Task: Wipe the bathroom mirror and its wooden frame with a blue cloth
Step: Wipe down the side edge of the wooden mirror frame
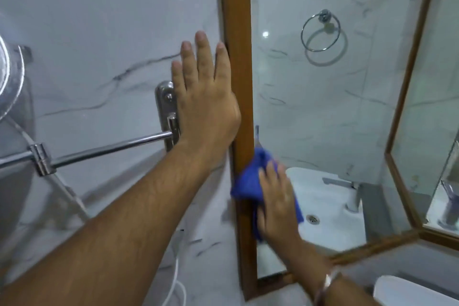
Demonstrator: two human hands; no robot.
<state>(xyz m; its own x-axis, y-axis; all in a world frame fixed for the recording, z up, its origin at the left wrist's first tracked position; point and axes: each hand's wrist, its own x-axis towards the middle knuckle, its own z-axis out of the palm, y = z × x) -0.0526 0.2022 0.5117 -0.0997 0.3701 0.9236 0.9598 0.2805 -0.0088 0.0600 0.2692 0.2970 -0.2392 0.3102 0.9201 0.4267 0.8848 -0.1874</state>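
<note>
The mirror (318,112) hangs on a marble wall inside a wooden frame (237,20). My right hand (277,200) presses a blue cloth (248,181) against the frame's left upright, low down, where wood meets glass. The cloth is bunched under my palm and fingers. My left hand (203,97) lies flat and open on the wall tile, fingers spread, its edge touching the outer side of the frame. The glass reflects a towel ring and a white basin.
A chrome towel bar (109,148) with its wall bracket (167,112) juts out left of my left hand. A second framed mirror panel (427,117) angles in at the right. A white fixture (407,290) sits at the bottom right. A white cord (177,281) hangs below.
</note>
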